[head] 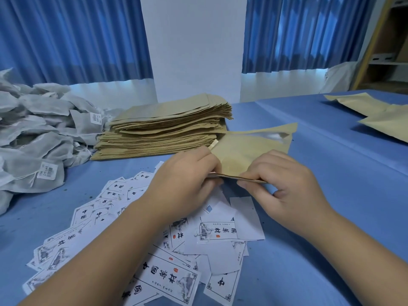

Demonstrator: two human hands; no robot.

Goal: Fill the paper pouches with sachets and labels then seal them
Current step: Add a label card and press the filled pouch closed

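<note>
A tan paper pouch (247,151) with a clear window near its far end lies tilted above the blue table. My left hand (187,180) and my right hand (284,184) both pinch its near edge between thumb and fingers. What is inside the pouch is hidden. A tall stack of flat paper pouches (163,131) stands just behind my left hand. White mesh sachets (37,133) with small tags are heaped at the far left. Printed white labels (167,246) lie scattered under and around my forearms.
Filled tan pouches (375,113) lie at the far right of the blue tablecloth (331,217). Blue curtains and a white wall panel stand behind the table. A wooden shelf (388,51) is at the top right.
</note>
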